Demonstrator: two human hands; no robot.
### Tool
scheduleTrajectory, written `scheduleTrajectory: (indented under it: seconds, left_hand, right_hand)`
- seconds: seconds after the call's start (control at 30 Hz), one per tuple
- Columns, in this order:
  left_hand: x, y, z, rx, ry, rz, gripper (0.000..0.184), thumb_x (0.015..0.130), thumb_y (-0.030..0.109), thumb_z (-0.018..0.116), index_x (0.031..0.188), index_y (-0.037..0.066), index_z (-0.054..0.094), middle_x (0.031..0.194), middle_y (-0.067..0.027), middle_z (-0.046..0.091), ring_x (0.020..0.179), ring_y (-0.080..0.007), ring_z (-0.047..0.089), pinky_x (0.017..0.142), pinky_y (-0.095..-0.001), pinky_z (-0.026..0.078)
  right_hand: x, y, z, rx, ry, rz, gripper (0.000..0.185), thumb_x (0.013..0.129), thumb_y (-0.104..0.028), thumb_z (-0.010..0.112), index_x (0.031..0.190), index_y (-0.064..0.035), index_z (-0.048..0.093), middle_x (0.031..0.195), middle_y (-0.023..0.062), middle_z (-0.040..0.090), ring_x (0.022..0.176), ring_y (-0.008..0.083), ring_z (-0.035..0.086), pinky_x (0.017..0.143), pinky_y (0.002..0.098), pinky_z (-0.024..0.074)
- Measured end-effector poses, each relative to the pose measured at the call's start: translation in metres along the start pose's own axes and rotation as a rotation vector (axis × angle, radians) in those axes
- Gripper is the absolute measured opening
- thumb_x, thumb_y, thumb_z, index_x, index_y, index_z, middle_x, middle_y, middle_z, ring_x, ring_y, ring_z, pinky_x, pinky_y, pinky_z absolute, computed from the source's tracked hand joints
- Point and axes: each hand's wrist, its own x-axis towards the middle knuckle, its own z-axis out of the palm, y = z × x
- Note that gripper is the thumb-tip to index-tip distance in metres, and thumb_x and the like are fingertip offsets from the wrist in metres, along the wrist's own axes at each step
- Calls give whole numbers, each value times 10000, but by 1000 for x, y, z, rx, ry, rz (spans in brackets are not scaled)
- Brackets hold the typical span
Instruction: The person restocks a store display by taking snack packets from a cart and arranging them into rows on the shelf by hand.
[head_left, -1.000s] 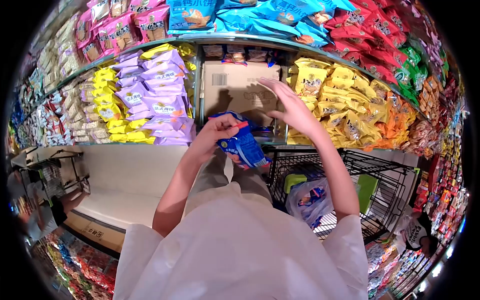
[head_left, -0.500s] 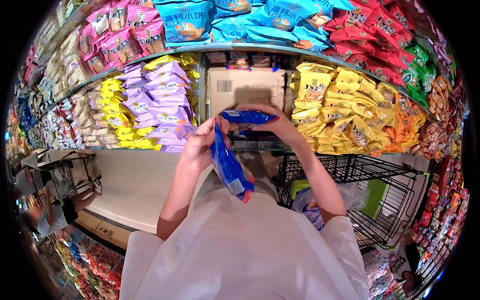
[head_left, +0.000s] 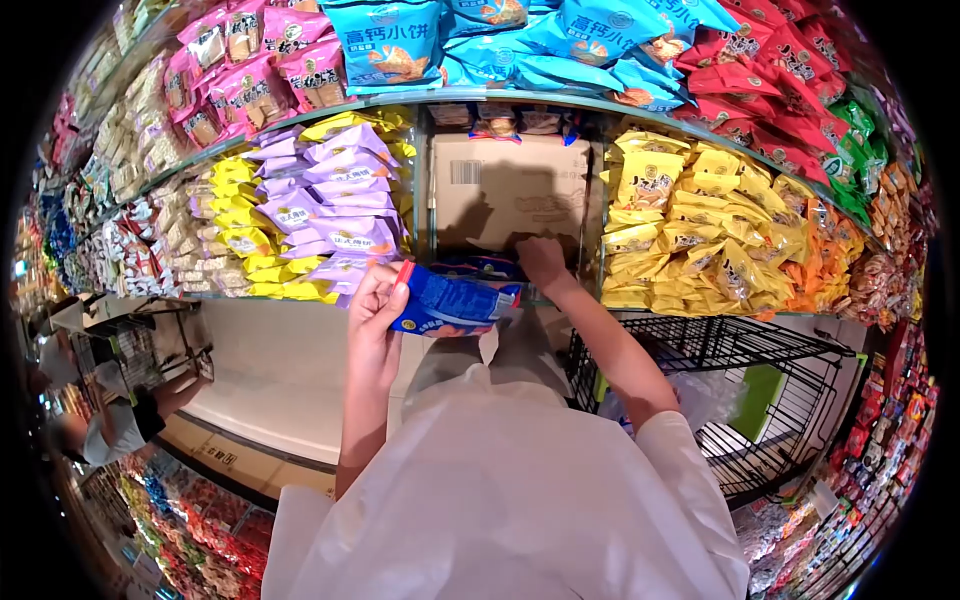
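A blue snack bag with a red end strip is pinched at its left end by my left hand. It is held out nearly level in front of the shelf compartment. Behind it, partly covered, a second blue bag lies at the front of that compartment. My right hand is closed at this bag's right end, its fingertips hidden. A brown cardboard box stands at the back of the compartment, with shadows falling on it.
Purple bags fill the shelf to the left and yellow bags to the right. Light-blue bags sit on the shelf above. A black wire cart stands at my right. Another person is at the far left.
The bag in my left hand has swung up from hanging down to nearly level. My right hand has moved lower and right, and its bag now lies in the compartment.
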Motion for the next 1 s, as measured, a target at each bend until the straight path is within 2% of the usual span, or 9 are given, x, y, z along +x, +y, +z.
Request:
scheduleTrajectory:
  seconds: [0.17, 0.23, 0.33, 0.47, 0.53, 0.63, 0.73, 0.83, 1.0]
  left_hand:
    - [-7, 16, -3, -60, 99, 89, 77, 836, 76, 539, 804, 67, 470, 853, -28, 535, 784, -75, 486, 724, -220, 380]
    - [-10, 25, -2, -70, 131, 155, 90, 834, 91, 547, 812, 66, 464, 840, -30, 532, 784, -78, 489, 724, -221, 383]
    - [-11, 36, 10, 1, 207, 223, 126, 856, 104, 520, 779, 86, 422, 731, 23, 461, 664, -43, 447, 627, -198, 381]
    - [-11, 37, 8, -59, 142, 225, 93, 835, 82, 543, 819, 64, 454, 844, -34, 521, 797, -91, 495, 747, -231, 393]
    - [-10, 36, 9, -50, 136, 225, 90, 836, 78, 541, 819, 63, 453, 852, -35, 520, 797, -90, 494, 744, -230, 396]
    - [-10, 36, 9, -35, 122, 230, 84, 837, 73, 535, 821, 62, 454, 863, -36, 519, 797, -87, 493, 736, -227, 401]
    - [-12, 33, 9, -22, 130, 227, 76, 839, 70, 530, 825, 61, 456, 866, -36, 520, 798, -84, 493, 729, -224, 403]
    - [-11, 32, 11, -3, 138, 230, 68, 841, 66, 526, 829, 60, 459, 875, -38, 525, 799, -82, 494, 728, -223, 404]
    - [-7, 25, 18, 19, 144, 213, 53, 844, 70, 529, 837, 59, 477, 902, -39, 545, 796, -73, 493, 720, -216, 397]
  right_hand:
    - [-6, 13, 29, 217, -8, -101, 221, 768, -176, 497, 923, -38, 575, 777, 145, 616, 724, 324, 601, 660, 392, 482]
    - [-7, 28, 35, 712, -70, -99, 323, 765, -192, 484, 1044, -34, 518, 875, 161, 617, 805, 332, 594, 704, 401, 477]
    - [3, 28, 40, 453, -385, -38, 411, 744, -210, 506, 1104, -13, 478, 949, 181, 602, 881, 317, 584, 760, 387, 464]
    - [7, 19, 67, 542, -410, 52, 316, 779, -230, 463, 1019, -42, 543, 976, 215, 576, 920, 350, 558, 779, 416, 449]
    - [15, 26, 72, 468, -399, -171, 456, 713, -162, 512, 1132, 8, 451, 1053, 238, 541, 1006, 333, 521, 832, 373, 425]
    - [11, 28, 26, 588, -557, -111, 457, 705, -148, 509, 1134, -3, 453, 1091, 236, 521, 1034, 351, 492, 849, 377, 412]
    - [13, 24, 65, 501, -500, -51, 466, 696, -182, 547, 1122, -9, 469, 1084, 224, 530, 1012, 348, 506, 837, 379, 418]
    - [25, 20, 55, 328, -619, -160, 437, 693, -183, 564, 1090, -13, 496, 1088, 218, 529, 1014, 353, 500, 835, 382, 416]
    - [22, 29, 31, 487, -602, -175, 441, 697, -186, 593, 1095, -13, 514, 1059, 191, 560, 978, 300, 539, 843, 357, 412]
